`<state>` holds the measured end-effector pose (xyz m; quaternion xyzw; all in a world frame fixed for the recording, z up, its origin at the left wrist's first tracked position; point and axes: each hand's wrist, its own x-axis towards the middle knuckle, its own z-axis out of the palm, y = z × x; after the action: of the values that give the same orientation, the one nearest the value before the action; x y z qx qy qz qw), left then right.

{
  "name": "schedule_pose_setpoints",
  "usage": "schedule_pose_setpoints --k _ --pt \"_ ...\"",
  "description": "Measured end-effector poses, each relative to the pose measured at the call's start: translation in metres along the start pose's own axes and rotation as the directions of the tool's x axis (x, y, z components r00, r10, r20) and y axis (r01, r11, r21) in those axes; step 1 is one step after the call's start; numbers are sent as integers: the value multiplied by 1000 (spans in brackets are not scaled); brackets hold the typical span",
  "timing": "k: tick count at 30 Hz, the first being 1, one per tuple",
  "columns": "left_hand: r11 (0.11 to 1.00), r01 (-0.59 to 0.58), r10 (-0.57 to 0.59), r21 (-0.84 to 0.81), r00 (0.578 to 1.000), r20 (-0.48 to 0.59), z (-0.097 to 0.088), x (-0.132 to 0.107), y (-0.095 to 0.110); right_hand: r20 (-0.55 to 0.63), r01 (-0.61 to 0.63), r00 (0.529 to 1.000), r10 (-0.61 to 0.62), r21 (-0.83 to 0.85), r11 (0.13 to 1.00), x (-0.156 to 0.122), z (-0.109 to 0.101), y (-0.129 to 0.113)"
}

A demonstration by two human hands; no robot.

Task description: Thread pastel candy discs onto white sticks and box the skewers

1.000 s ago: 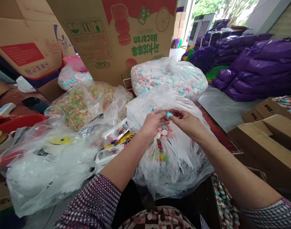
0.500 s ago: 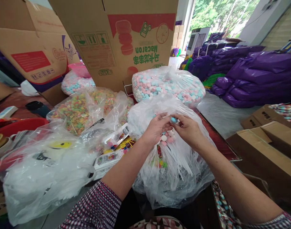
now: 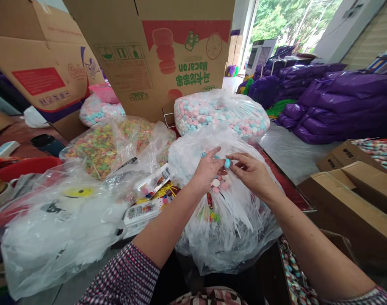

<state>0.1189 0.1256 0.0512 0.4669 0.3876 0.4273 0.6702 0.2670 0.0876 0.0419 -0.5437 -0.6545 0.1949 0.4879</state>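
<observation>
Over the open plastic bag [image 3: 193, 250], my two hands meet at a small blue marshmallow [image 3: 227, 163]. My right hand [image 3: 252, 173] pinches it from the right between thumb and fingertips. My left hand [image 3: 206, 171] is closed, its thumb at the marshmallow's left side and its index finger raised; what else its curled fingers hold is hidden. Below them in the bag lie pink and white marshmallows [image 3: 224, 185], thin white sticks [image 3: 244, 214] and green and yellow ring-shaped candies [image 3: 214, 217].
Behind stands a bag of pastel marshmallows [image 3: 219, 112] before a large carton [image 3: 117, 84]. To the left lie a bag of colourful candies [image 3: 101, 148], printed packets [image 3: 142, 214] and a white plastic bag [image 3: 56, 241]. Open cartons [image 3: 349, 203] and purple bundles [image 3: 346, 106] are at the right.
The blue marshmallow has shifted slightly left and down and shows more between the fingers. My left index finger has lifted, and my right fingers have straightened somewhat.
</observation>
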Motion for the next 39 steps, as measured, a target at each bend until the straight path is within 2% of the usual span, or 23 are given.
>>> schedule_pose_setpoints --k 4,7,11,14,17,20,23,26,27,29,30,32,34,36,37,39 --pt "997 7 -6 78 1000 -11 3 -2 -3 20 119 993 -118 -106 987 -2 3 -4" --pt "999 -17 20 45 998 -63 5 -2 -3 -19 159 986 -165 -188 969 -5 2 -3" --pt "995 -30 14 -97 987 -158 5 -4 -3 -117 25 992 -49 -197 980 -8 -4 2" --pt "988 -39 14 -151 987 -159 1 -7 -5 -49 -30 999 22 -156 987 -10 -9 3" --pt "991 -34 14 -131 988 -152 -5 -10 -11 34 -71 996 81 -214 974 -13 -11 6" --pt "997 -41 29 -68 985 -173 -10 -13 -19 30 -117 992 126 -204 972 -16 -12 6" --pt "1000 10 -12 -15 987 -159 -12 -15 -27 -110 -84 990 88 42 996 -20 -13 -2" --pt "998 57 -58 -13 987 -147 -11 -15 -32 -365 78 931 22 257 963 -20 -16 -12" --pt "998 60 -62 -20 988 -144 -10 -15 -33 -436 131 900 -4 262 956 -19 -18 -13" --pt "998 62 -65 -32 988 -137 -9 -14 -34 -496 173 865 -82 140 975 -15 -22 -9" --pt "997 66 -70 -37 989 -134 -8 -14 -35 -479 164 868 -128 34 986 -13 -23 -4" --pt "996 74 -80 -43 988 -131 -8 -14 -35 -355 104 921 -159 -169 980 -9 -24 11" --pt "996 71 -78 -55 989 -129 -8 -15 -35 -185 20 980 -67 -247 969 -9 -21 26" --pt "995 65 -73 -73 991 -114 -8 -16 -35 -77 -58 996 42 -218 974 -14 -16 34" --pt "994 67 -75 -81 992 -101 -9 -17 -35 -79 -70 995 56 -190 979 -17 -15 34" --pt "992 85 -92 -93 993 -75 -9 -19 -35 -211 -8 977 -28 -168 986 -22 -16 27"
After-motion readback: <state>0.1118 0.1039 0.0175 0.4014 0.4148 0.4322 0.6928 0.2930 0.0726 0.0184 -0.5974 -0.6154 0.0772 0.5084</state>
